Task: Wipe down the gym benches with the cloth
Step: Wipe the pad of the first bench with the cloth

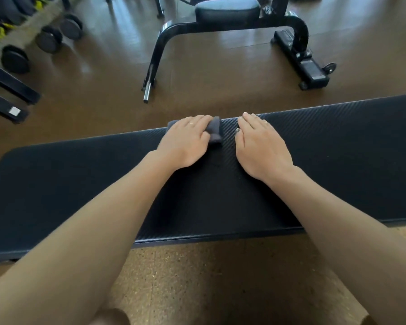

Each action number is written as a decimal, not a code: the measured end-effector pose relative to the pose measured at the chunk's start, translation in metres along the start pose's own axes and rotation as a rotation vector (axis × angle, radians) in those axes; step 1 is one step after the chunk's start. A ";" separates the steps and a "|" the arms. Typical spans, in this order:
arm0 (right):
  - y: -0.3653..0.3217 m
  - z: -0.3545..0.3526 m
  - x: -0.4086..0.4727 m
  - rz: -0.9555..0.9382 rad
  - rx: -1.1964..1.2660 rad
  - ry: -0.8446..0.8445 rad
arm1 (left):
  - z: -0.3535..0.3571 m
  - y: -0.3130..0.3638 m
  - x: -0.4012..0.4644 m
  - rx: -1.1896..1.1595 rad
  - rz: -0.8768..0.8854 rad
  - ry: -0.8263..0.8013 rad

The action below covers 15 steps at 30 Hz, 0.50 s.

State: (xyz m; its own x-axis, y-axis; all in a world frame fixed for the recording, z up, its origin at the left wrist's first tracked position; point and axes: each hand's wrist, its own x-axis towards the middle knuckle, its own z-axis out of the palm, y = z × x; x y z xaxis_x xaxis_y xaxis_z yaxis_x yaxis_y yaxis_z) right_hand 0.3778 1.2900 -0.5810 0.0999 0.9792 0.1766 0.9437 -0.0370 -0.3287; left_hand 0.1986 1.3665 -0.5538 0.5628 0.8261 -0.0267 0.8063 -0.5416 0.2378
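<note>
A long black padded bench (80, 184) runs across the view in front of me. A folded dark grey cloth (215, 132) lies on its far edge. My left hand (188, 141) presses flat on the cloth, covering most of it, fingers pointing away from me. My right hand (260, 146) lies flat and empty on the bench pad just to the right of the cloth, a narrow strip of pad between them.
A second bench (227, 10) with a black frame and wheeled foot (312, 71) stands beyond on the brown floor. Several dumbbells (49, 38) lie at the far left beside a black rack base (10, 83). Speckled floor lies below the near bench edge.
</note>
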 end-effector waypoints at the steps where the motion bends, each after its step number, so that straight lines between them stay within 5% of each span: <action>1: 0.000 0.000 0.001 -0.003 -0.008 -0.017 | -0.002 -0.013 -0.009 -0.004 -0.013 0.002; 7: -0.004 -0.002 -0.002 0.003 -0.067 -0.059 | 0.011 -0.062 -0.074 0.243 -0.086 -0.091; 15: 0.000 -0.004 -0.001 -0.042 -0.067 -0.027 | 0.030 0.088 -0.123 0.094 -0.045 -0.049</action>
State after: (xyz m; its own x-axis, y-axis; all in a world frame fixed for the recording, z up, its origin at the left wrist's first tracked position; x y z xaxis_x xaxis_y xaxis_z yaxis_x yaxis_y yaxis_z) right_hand 0.3786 1.2880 -0.5779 0.0521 0.9851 0.1636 0.9660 -0.0081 -0.2584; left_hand 0.2057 1.2122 -0.5584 0.5323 0.8425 -0.0829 0.8430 -0.5185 0.1434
